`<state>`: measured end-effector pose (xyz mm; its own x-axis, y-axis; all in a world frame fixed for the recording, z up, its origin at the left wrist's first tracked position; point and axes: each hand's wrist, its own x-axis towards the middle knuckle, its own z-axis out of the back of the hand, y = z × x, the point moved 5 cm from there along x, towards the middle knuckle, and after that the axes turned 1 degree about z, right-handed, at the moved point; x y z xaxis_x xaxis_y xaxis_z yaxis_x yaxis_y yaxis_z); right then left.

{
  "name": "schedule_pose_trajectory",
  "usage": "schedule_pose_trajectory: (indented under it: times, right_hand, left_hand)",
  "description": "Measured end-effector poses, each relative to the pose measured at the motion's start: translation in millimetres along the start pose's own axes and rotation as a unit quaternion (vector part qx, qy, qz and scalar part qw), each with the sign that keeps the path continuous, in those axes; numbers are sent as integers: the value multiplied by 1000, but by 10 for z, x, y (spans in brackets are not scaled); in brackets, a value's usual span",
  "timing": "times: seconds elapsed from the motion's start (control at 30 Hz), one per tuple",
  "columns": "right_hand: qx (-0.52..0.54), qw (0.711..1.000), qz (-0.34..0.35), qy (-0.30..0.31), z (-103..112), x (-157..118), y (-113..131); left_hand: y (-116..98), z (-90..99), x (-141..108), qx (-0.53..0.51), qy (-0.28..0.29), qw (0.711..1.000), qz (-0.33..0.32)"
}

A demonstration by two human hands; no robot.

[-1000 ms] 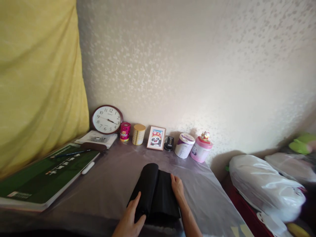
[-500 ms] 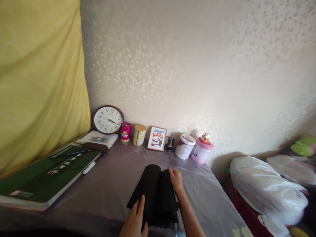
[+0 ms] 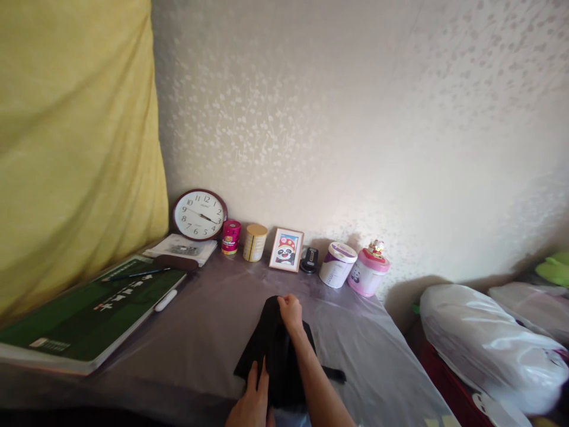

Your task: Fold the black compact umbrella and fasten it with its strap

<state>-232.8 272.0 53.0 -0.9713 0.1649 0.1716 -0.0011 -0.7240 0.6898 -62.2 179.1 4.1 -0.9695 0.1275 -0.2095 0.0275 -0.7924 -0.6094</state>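
A black cloth item point(image 3: 281, 370), partly folded, lies on the grey covered table point(image 3: 195, 350) near its front. My right hand point(image 3: 291, 313) pinches the far edge of the cloth close to its top. Across the near part of the cloth, my right forearm hides some of it. My left hand point(image 3: 253, 396) rests at the cloth's near left side with its fingers apart. A narrow black strip point(image 3: 334, 374) sticks out from the cloth to the right.
Along the wall stand a clock point(image 3: 200, 214), a pink can point(image 3: 230, 238), a yellow tin point(image 3: 255, 242), a panda picture frame point(image 3: 286, 250), a black object point(image 3: 309, 260) and two tubs point(image 3: 338, 265). A green book point(image 3: 89, 314) lies left; white bags point(image 3: 489, 344) sit right.
My right hand has moved left with the cloth's edge, drawing the right part over toward the middle. The narrow black strip now shows on the right. The view has shifted slightly.
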Motion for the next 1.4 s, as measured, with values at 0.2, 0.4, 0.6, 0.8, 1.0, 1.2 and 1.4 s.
schedule_pose_trajectory:
  times: [0.2,0.4,0.6,0.8,1.0,1.2,1.4]
  right_hand:
    - [-33,996,53,67,-100,-169,121]
    - [-72,984,128,102,-76,-368,209]
    - [-35,963,225,142,-54,-615,303]
    - [55,921,354,155,235,-1056,338]
    - [33,901,410,136,243,-1046,103]
    - [-14,907,401,125,21,-549,23]
    - [-14,920,379,96,-166,-110,-54]
  left_hand:
    - [77,9,-21,6,-8,1000,2]
    - [102,135,-177,26,-71,997,6]
    - [-180,171,-128,89,-32,995,-41]
    - [-101,25,10,97,22,995,-7]
    - [9,-111,120,85,20,996,16]
    - [17,-120,159,71,13,997,30]
    - [0,-83,162,102,62,991,56]
